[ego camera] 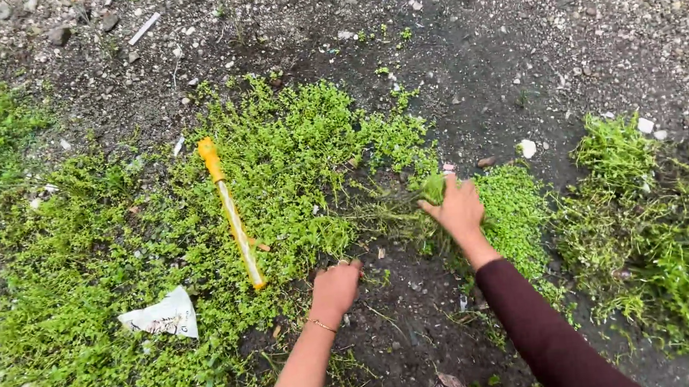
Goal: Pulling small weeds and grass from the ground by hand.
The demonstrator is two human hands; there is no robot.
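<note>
Dark gravelly ground [512, 33] fills the top and right of my view, stony and bare, the widest open room. Below it I see the big mat of low green weeds [104, 261] spreading across the left and centre, its upper edge ragged against the gravel, its right edge ending at the bare soil patch [404, 320] between my arms. A loose heap of pulled weeds [658, 226] lies at far right, well apart from the mat, with a strip of dark ground between.

My right arm in a dark maroon sleeve [544, 333] comes in from bottom right. My right hand [456, 209] is closed round a tuft of weeds [434, 188] at the mat's edge, the green top showing just above the fingers, stringy stems trailing left. My left hand [337, 288] is fisted, knuckles up, at the mat's lower edge beside the bare soil; I cannot tell whether it holds anything. A thin bracelet [322, 325] sits on that wrist.

A long yellow plastic tube with an orange cap [231, 215] lies on the mat, left of both hands, near the left one. A crumpled white wrapper [162, 316] lies lower left, apart. A small white stick [145, 27] is on the gravel at top left.
</note>
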